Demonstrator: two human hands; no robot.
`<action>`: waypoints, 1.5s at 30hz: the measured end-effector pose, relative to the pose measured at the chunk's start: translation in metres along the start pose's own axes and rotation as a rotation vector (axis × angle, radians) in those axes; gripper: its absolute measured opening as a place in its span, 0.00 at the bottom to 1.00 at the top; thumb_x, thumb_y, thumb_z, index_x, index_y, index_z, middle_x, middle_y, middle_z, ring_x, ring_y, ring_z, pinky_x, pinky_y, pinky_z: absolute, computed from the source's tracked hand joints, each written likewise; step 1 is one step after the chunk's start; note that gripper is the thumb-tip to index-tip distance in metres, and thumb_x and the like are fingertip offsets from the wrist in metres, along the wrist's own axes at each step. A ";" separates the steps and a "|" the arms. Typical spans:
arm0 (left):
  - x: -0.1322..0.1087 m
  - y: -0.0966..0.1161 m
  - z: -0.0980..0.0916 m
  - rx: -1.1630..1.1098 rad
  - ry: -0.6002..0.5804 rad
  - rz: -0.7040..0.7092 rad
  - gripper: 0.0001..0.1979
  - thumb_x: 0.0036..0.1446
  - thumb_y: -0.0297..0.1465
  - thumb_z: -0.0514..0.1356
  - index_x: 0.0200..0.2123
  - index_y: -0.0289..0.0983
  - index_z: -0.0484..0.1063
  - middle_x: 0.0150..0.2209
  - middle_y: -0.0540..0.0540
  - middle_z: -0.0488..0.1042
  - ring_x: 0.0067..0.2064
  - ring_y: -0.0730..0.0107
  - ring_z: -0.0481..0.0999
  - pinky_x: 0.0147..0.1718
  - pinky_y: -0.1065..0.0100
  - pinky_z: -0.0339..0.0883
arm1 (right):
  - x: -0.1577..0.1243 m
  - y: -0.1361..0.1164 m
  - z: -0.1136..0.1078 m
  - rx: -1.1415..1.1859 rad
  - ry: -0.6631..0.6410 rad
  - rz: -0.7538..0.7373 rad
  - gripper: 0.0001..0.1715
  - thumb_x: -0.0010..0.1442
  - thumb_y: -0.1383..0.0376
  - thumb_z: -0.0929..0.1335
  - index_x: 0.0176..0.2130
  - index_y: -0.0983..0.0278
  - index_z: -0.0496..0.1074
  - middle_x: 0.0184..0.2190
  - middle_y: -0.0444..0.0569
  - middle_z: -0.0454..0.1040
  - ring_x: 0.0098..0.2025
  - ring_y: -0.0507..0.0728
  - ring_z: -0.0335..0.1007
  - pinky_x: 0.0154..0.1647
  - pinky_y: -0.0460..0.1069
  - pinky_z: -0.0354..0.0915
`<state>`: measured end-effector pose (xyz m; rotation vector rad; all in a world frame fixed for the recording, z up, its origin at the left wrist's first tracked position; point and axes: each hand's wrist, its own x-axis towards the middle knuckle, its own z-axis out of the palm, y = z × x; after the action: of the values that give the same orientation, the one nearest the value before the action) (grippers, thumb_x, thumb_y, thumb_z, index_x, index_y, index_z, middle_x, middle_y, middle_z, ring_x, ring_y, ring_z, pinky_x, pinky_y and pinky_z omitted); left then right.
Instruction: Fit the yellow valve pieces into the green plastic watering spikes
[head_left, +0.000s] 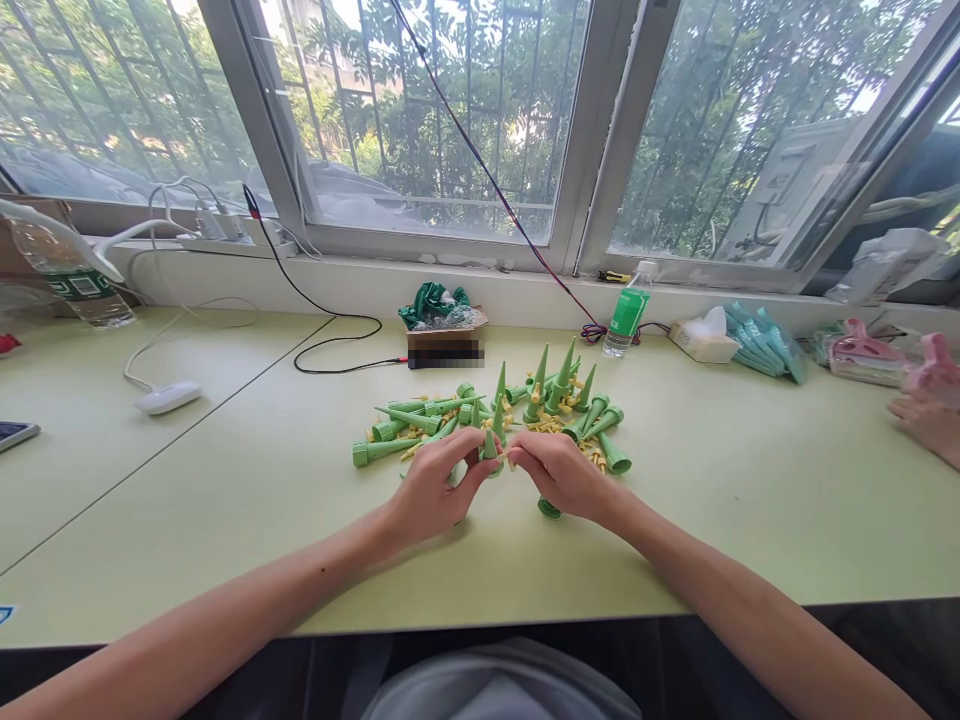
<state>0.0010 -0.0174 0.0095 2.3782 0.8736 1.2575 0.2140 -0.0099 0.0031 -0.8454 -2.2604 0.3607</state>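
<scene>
My left hand (pixel 442 474) is closed round a green plastic spike (pixel 490 446), its pointed tip showing above the fingers. Right beside it, my right hand (pixel 562 472) pinches a small yellow plastic piece (pixel 507 457) against the spike's side; whether the two parts are joined I cannot tell. Beyond the hands spreads a pile of green cone spikes, some lying like this spike (pixel 382 451), others upright like this one (pixel 560 380). Small yellow pieces (pixel 545 424) are scattered among them. Partly under my right hand, a green cap (pixel 549 508) rests on the table.
Behind the pile stands a small box (pixel 446 335) with green plastic wrapping. A water bottle (pixel 628 310), a tissue box (pixel 703 338) and blue packets (pixel 765 342) line the sill side. Another person's hand (pixel 930 425) is at far right. A white device (pixel 169 397) lies left.
</scene>
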 end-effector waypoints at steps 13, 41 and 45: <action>0.009 0.005 0.000 -0.522 0.037 -0.365 0.12 0.62 0.40 0.63 0.38 0.37 0.68 0.23 0.54 0.65 0.21 0.78 0.65 0.19 0.74 0.61 | -0.002 -0.001 0.003 0.060 0.102 -0.033 0.09 0.70 0.63 0.65 0.50 0.61 0.67 0.39 0.50 0.75 0.34 0.54 0.72 0.35 0.49 0.69; 0.002 0.001 0.002 -0.259 -0.045 -0.202 0.08 0.64 0.34 0.59 0.36 0.36 0.70 0.27 0.49 0.70 0.27 0.73 0.68 0.25 0.71 0.62 | -0.002 -0.004 0.001 0.062 0.082 0.043 0.11 0.72 0.61 0.61 0.39 0.63 0.67 0.26 0.42 0.66 0.25 0.50 0.58 0.29 0.46 0.57; 0.004 0.000 0.001 -0.431 -0.019 -0.290 0.09 0.64 0.36 0.60 0.37 0.36 0.68 0.26 0.51 0.66 0.25 0.76 0.64 0.23 0.72 0.59 | -0.002 -0.004 0.002 0.092 0.122 0.013 0.11 0.70 0.61 0.65 0.50 0.63 0.68 0.30 0.45 0.70 0.27 0.51 0.64 0.31 0.46 0.63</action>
<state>0.0037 -0.0145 0.0112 1.8515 0.8093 1.1654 0.2114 -0.0143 0.0027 -0.8123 -2.1105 0.4052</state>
